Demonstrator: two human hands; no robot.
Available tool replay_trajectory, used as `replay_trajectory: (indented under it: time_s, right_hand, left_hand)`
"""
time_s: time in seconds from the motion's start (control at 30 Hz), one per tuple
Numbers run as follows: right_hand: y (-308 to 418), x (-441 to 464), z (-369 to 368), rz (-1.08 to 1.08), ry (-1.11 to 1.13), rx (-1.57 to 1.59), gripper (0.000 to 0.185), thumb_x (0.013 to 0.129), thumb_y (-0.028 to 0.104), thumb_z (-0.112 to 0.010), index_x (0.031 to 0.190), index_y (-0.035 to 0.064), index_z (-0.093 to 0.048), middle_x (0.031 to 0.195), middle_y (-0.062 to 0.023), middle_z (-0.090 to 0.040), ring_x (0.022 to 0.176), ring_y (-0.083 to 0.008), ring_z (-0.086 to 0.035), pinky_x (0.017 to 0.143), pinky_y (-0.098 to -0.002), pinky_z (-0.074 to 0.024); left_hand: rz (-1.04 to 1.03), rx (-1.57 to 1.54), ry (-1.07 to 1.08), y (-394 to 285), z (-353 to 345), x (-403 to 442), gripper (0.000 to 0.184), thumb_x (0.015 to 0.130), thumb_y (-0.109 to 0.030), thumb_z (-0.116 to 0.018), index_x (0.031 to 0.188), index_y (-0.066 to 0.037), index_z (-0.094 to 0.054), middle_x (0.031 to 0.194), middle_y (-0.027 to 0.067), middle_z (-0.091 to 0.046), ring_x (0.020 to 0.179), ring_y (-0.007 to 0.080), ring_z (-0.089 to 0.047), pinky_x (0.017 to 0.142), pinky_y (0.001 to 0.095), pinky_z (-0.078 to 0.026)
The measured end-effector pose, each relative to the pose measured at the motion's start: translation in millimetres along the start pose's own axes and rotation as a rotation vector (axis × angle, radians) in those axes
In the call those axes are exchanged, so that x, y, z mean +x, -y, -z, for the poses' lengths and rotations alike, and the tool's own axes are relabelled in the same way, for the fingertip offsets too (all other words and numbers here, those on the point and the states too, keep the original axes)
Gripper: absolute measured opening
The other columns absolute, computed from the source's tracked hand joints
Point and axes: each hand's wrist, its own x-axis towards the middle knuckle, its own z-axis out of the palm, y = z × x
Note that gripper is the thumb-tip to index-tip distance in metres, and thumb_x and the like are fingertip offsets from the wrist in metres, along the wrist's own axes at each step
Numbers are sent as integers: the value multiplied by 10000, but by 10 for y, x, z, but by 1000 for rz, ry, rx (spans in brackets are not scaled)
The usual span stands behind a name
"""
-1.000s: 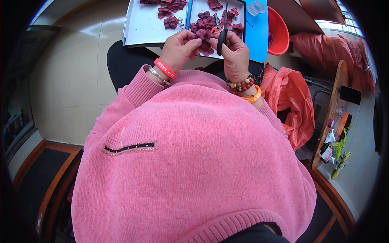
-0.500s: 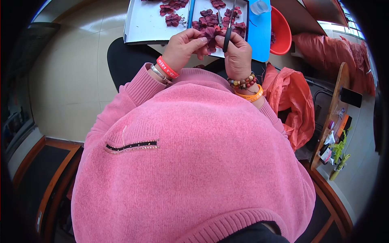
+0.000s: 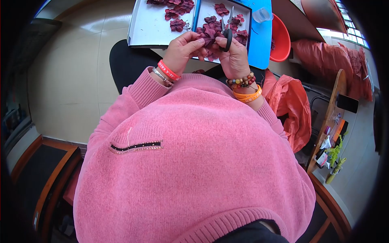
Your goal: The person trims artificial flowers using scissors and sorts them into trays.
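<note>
A dark red artificial flower is pinched between both hands, over the near edge of a box of similar flowers. My left hand grips its left side with thumb and fingers. My right hand has thumb and finger at the flower's right side while also holding black-handled scissors. The scissor blades point away from me and are spread apart. Part of the flower is covered by my fingers.
Loose red flowers lie in a white tray at the left. The flower box rests on a blue surface, with a clear plastic cup on it. Beside that stands a red bowl; an orange-red bag sits lower right.
The view has shifted slightly, so the trays and bowl appear lower. The scissors have turned a little in my right hand. Both hands stay on the flower.
</note>
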Motion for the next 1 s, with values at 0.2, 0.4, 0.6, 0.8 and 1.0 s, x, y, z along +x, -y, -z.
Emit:
replay_trajectory:
  time_s: [0.2, 0.4, 0.6, 0.8, 1.0]
  right_hand:
    - [-120, 257, -128, 45, 17, -186, 121, 761, 106, -674, 823, 14, -625, 740, -41, -632, 628, -93, -575, 571, -204, -437]
    - [-210, 482, -341, 41, 171, -480, 158, 751, 99, -678, 873, 5, -641, 764, -23, -641, 657, -53, -564, 584, -175, -426]
    - [-241, 528, -503, 137, 325, -527, 135, 758, 41, -642, 883, -10, -632, 824, -14, -644, 736, -65, -582, 712, -210, -482]
    - [-297, 640, -422, 147, 383, -726, 228, 781, -11, -613, 1008, -27, -607, 1077, -77, -609, 903, -107, -580, 812, -237, -468]
    - [-324, 670, -382, 198, 427, -745, 222, 789, -10, -601, 1010, -14, -611, 1052, -66, -616, 875, -103, -582, 798, -233, -470]
  left_hand:
    - [34, -172, -51, -35, 169, 66, 304, 943, -298, -381, 961, -46, -550, 807, 66, -598, 715, 168, -579, 676, 346, -494]
    - [99, -329, -117, -71, 511, 107, 423, 953, -369, -290, 998, -43, -557, 877, 84, -604, 731, 181, -565, 820, 504, -468]
    - [88, -422, -26, -169, 670, 60, 398, 943, -333, -320, 1031, -26, -557, 859, 84, -592, 717, 172, -554, 826, 510, -468]
    - [116, -411, -14, -185, 780, 103, 288, 910, -255, -427, 1001, -19, -565, 839, 85, -583, 703, 172, -570, 798, 515, -487]
    - [136, -167, -133, -186, 890, 105, 234, 907, -180, -431, 1026, -18, -550, 874, 69, -598, 776, 166, -589, 714, 413, -533]
